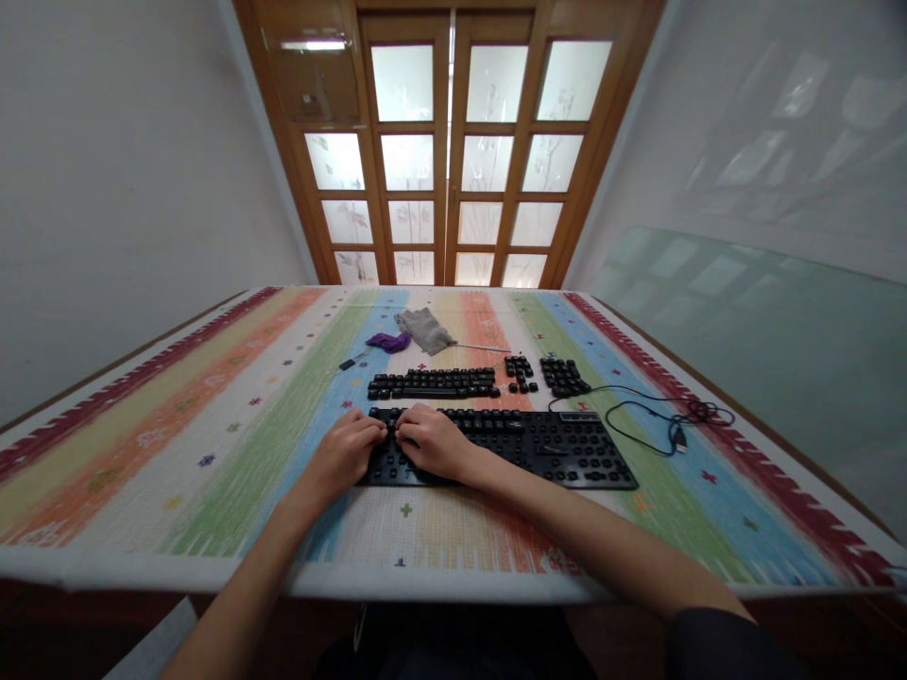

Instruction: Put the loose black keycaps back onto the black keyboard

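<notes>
A black keyboard point(559, 449) lies across the middle of the striped tablecloth point(177, 425). Many of its keys on the right look bare. Loose black keycaps point(432, 382) are laid out in rows just behind it, with two smaller clusters point(563, 376) to their right. My left hand point(347, 444) and my right hand point(429, 439) rest side by side on the keyboard's left end. Their fingers are curled down and pressed together at its top left corner. What the fingertips grip is hidden.
The keyboard's black cable point(652, 416) loops to the right and ends in a plug point(678, 436). A grey cloth point(425, 331), a purple item point(388, 342) and a small dark tool point(347, 363) lie farther back. A glass sheet point(765, 331) leans at the right; wooden doors point(453, 161) stand behind.
</notes>
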A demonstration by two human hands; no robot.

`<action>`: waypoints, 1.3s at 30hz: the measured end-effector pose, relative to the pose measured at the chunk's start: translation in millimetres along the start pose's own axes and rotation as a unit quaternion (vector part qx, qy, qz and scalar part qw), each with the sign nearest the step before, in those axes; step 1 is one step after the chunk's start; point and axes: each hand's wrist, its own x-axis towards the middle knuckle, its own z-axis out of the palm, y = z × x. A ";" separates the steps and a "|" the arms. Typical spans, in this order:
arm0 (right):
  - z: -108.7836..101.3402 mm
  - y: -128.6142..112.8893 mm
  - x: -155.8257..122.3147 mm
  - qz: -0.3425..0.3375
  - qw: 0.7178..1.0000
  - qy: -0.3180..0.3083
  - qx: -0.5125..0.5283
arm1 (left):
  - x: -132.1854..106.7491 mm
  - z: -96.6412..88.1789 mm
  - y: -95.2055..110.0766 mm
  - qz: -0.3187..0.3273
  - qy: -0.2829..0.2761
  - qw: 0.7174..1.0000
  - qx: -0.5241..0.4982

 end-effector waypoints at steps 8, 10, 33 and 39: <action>-8.6 2.6 9.9 -0.004 0.999 -0.035 0.003 | 2.2 -1.9 13.7 -0.025 0.000 0.998 0.049; -9.7 3.2 11.6 0.004 0.999 -0.043 0.008 | 3.2 -1.9 14.3 -0.030 0.002 0.999 0.045; -7.1 -0.5 10.3 0.045 0.998 -0.028 0.044 | -10.8 13.0 18.7 -0.057 0.067 0.996 0.022; -10.2 -1.3 7.5 -0.007 1.000 -0.017 0.007 | -14.0 15.4 19.7 -0.039 0.093 0.995 0.025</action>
